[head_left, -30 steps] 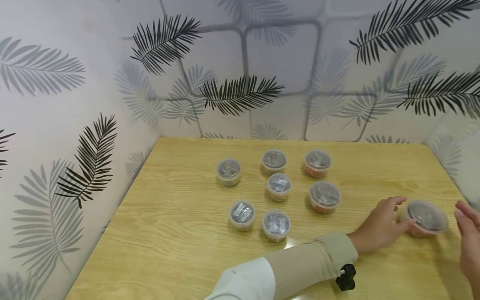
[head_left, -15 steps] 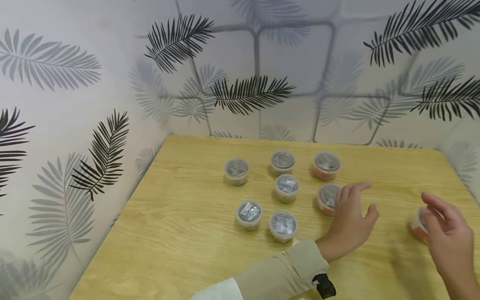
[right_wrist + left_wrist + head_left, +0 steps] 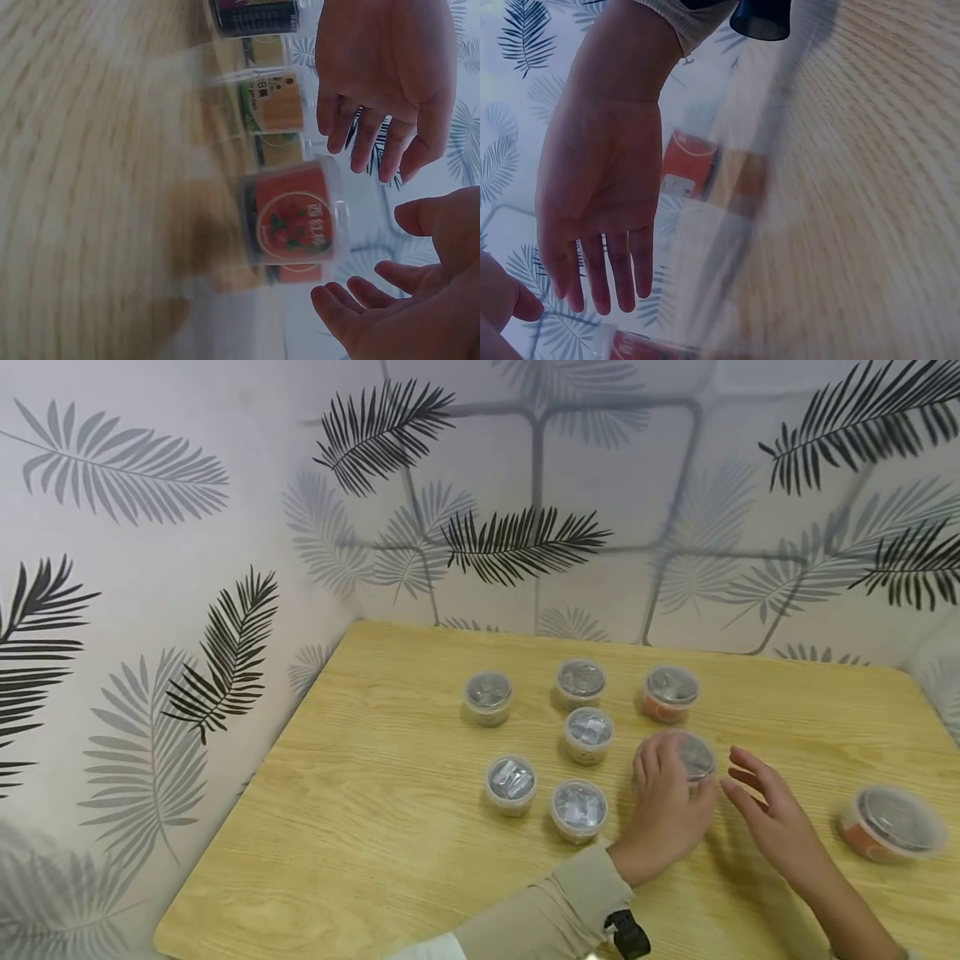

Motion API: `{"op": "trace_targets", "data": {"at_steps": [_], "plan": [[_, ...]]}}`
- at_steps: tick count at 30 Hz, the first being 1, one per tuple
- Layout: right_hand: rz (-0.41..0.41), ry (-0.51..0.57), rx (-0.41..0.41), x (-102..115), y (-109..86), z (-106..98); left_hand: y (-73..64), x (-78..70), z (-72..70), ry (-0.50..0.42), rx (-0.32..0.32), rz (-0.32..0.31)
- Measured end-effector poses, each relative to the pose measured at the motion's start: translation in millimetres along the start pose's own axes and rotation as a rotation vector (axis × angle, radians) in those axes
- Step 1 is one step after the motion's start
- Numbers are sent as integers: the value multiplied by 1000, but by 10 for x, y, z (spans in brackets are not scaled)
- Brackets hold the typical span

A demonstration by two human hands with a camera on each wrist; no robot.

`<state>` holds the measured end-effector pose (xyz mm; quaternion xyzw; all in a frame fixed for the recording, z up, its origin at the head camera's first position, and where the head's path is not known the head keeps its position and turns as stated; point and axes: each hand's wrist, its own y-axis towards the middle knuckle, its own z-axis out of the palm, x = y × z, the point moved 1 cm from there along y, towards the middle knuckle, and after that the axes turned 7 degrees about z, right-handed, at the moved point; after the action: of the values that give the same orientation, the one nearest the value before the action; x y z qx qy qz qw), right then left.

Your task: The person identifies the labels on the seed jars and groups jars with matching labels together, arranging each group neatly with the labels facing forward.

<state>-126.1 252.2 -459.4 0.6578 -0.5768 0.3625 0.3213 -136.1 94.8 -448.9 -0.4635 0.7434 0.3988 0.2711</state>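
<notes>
My left hand [image 3: 667,806] reaches over the left side of a clear-lidded plastic tub [image 3: 697,758] with a red tomato label [image 3: 294,217]. Its fingers [image 3: 367,135] look straight and hang above the tub in the right wrist view, not curled round it. My right hand [image 3: 776,822], its fingers loosely bent, hovers just right of the same tub. Palm open, the right hand [image 3: 604,172] holds nothing in the left wrist view. Part of the left hand [image 3: 499,307] shows at the lower left there, and the tub [image 3: 649,346] is cut off below it.
Another red-labelled tub [image 3: 892,825] stands at the right of the wooden table [image 3: 360,827]. Behind the hands is a further red-labelled tub [image 3: 671,695]. Several smaller lidded tubs [image 3: 579,810] are spread to the left. A leaf-patterned wall [image 3: 480,585] borders the table's back.
Both hands have left the far-right tub and moved left to the middle red-labelled tub, the left hand first, the right hand following. The head view has shifted slightly.
</notes>
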Motion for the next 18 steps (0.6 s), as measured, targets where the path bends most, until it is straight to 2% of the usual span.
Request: {"op": "trace_targets", "data": {"at_steps": [4,9,14,18], "plan": [[38,56,31,-14,57,77,-17,91,36,5,-23,-44],[-7,184,46,-45,116,169,-17,241,114,-77,-45,-89],[-5,240,43,-39,152,215,-9,343,159,-171,-73,-93],[18,280,34,-26,187,236,4,391,162,-162,-110,-78]]}}
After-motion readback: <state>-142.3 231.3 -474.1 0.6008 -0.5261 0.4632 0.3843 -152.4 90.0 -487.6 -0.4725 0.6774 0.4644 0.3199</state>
